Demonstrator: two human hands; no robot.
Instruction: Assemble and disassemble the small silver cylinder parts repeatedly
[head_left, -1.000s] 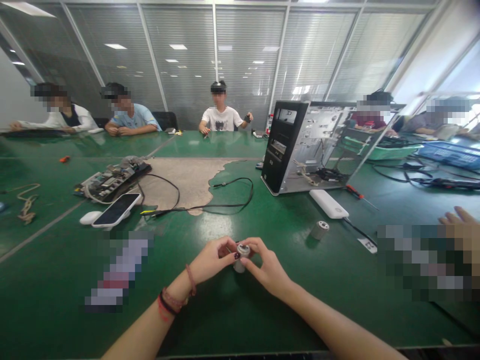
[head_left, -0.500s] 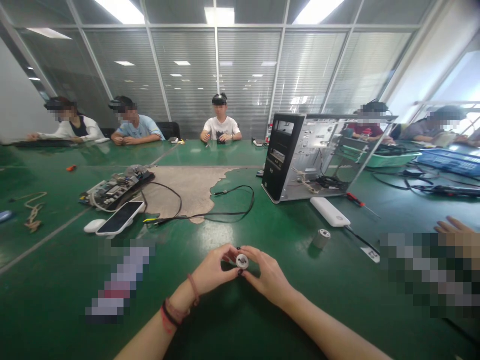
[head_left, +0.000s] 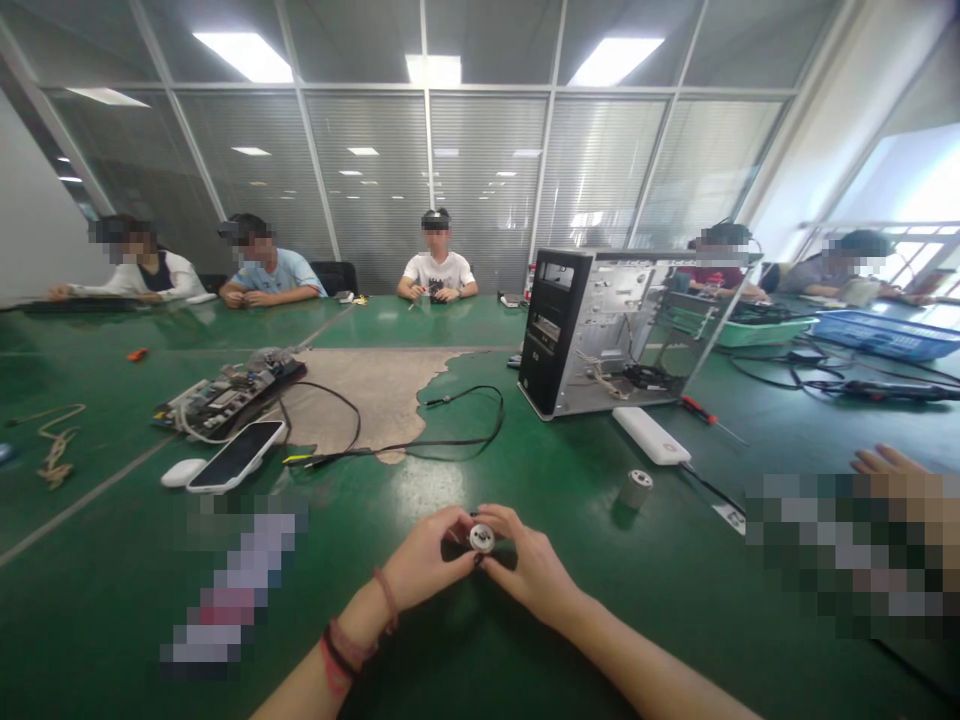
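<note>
Between the fingertips of both hands is a small cylindrical motor, a metal can whose round, holed end faces me. My left hand, with bands round its wrist, is closed on the left side of it. From the right, my right hand pinches the same motor with thumb and fingers. The far part of its body is hidden behind the fingers. A second, similar motor stands upright on the green table, to the right of my hands and apart from them.
An open computer case stands beyond, with a white power bank and a screwdriver before it. Leftward lie a phone, a circuit board and a black cable. Another person's hand is at right.
The view has tilted up a little, so things sit lower in the picture. Both hands keep hold of the motor, its end turned slightly.
</note>
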